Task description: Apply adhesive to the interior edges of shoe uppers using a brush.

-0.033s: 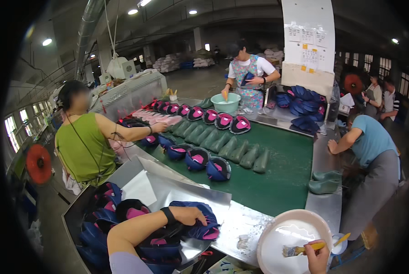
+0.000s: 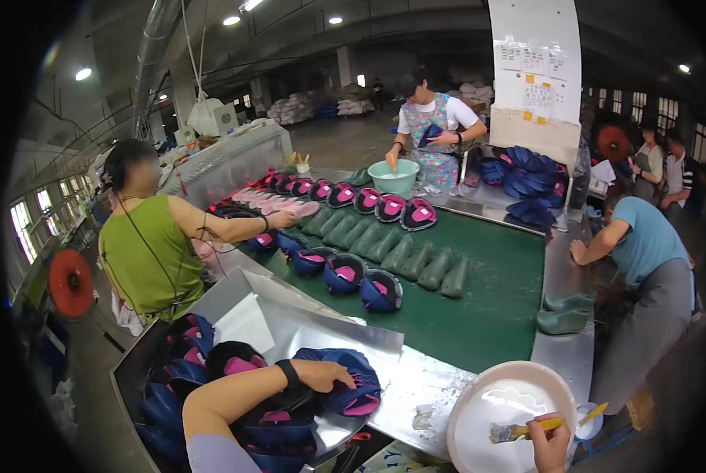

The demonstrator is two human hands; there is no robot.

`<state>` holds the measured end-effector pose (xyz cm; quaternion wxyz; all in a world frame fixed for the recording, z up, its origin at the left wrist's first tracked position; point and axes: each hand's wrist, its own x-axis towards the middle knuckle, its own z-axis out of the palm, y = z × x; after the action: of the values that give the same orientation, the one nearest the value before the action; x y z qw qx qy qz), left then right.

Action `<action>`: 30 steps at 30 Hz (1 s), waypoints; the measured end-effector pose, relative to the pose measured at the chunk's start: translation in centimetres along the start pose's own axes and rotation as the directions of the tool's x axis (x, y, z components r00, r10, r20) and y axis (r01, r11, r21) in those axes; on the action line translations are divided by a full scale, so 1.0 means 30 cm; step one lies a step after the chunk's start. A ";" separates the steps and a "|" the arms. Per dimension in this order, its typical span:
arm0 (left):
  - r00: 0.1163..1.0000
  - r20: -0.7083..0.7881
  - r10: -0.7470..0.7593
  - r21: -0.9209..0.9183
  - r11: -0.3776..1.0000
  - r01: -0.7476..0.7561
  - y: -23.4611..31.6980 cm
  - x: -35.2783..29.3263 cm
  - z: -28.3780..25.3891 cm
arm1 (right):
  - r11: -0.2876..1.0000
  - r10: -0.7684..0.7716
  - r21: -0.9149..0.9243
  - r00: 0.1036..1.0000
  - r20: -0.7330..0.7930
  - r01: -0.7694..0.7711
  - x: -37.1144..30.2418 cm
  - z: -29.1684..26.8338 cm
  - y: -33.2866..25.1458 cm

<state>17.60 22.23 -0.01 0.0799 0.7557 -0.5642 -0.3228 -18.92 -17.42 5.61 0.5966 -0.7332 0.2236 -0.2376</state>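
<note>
Pinching the handle of a yellow paintbrush between thumb and fingers, the right hand holds it nearly level over a pale round basin of white liquid; whether the bristles touch the surface cannot be told. The left hand reaches across to a navy shoe upper with pink lining, which lies at the right side of a steel tray, left of the basin. Its index finger points down onto the upper; the other fingers are partly hidden, so whether they pinch the fabric cannot be told. More navy uppers are heaped in the tray beneath and beyond the left forearm, near a white sheet. Beside the basin, a second brush rests across a small white container. Beyond, dark green shoe lasts line a green work surface between two rows of uppers. A co-worker in a green top stretches an arm over its far left side.
</note>
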 end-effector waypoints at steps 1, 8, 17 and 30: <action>1.000 -0.004 0.000 -0.019 1.000 0.000 0.016 -0.029 0.032 | 0.998 0.035 -0.061 0.999 0.008 -0.034 0.010 0.005 0.010; 0.957 -0.289 -0.035 0.461 0.871 0.171 0.103 0.049 0.142 | 0.999 0.023 0.044 0.998 0.055 -0.025 0.064 0.096 0.065; 0.848 -0.267 -0.457 0.077 0.867 0.492 0.197 0.217 0.172 | 0.956 0.012 -0.291 0.992 0.123 0.024 0.074 0.065 0.081; 0.524 -0.835 -0.167 0.018 0.944 0.329 0.139 0.029 -0.142 | 0.949 -0.067 -0.301 0.994 0.086 0.089 0.130 -0.004 0.073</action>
<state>16.84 18.94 4.98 0.2210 0.8945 -0.3728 0.1098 -16.03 -20.31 3.79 0.4746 -0.8329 0.2060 -0.1963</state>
